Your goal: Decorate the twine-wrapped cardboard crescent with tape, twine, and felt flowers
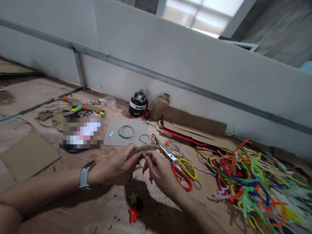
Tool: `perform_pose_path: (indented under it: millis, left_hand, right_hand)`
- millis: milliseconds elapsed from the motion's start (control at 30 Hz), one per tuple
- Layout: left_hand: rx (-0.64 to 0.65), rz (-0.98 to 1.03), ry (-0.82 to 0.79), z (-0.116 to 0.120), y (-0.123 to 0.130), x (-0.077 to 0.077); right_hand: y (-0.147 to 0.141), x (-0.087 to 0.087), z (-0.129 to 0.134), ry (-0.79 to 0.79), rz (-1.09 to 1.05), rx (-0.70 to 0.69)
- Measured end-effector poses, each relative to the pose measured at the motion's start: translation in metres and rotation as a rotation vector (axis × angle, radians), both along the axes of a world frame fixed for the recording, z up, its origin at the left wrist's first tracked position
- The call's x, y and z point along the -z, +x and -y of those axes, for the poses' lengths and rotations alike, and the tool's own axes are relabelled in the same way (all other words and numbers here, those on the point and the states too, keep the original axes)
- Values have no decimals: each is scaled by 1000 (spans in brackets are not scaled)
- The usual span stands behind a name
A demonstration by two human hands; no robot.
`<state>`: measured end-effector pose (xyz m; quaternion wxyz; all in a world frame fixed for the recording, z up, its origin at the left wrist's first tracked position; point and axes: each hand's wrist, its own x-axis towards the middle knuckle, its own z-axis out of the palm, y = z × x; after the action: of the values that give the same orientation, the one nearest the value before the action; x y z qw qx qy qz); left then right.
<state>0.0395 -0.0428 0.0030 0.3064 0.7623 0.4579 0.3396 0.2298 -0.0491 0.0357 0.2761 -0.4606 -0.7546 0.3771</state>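
Note:
My left hand [125,162], a watch on its wrist, is closed around a curved band wrapped in brown jute twine [148,148]. Thumb and forefinger of my right hand [158,167] pinch at the near edge of the same band; whether a loose twine end sits between them is too small to tell. Part of the band hangs below my left fingers. Just right of my right hand lie scissors [181,170] with one red and one yellow handle, over loose twine [177,148]. Below the hands, an orange flower-shaped piece [133,214] lies beside a green one [133,197].
Behind the hands, a pale ring [127,131] rests on a grey board [112,125]. A black bottle [137,105] and a twine spool [161,105] stand by the wall. Colourful pipe cleaners [253,182] pile up at right. Cardboard [30,154] lies at left.

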Motion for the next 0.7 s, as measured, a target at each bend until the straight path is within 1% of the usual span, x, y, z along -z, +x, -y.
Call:
perform_pose_path:
  millis: [133, 267, 533, 700]
  left_hand:
    - [-2, -29, 14, 0, 0, 0]
    - [3, -60, 14, 1, -1, 0]
    - [2, -72, 46, 1, -2, 2]
    - [10, -65, 54, 1, -1, 3]
  right_hand:
    - [0, 2, 0, 38, 30, -15]
    - [0, 5, -1, -1, 21, -15]
    - [-4, 7, -4, -1, -8, 33]
    - [-4, 8, -3, -12, -41, 37]
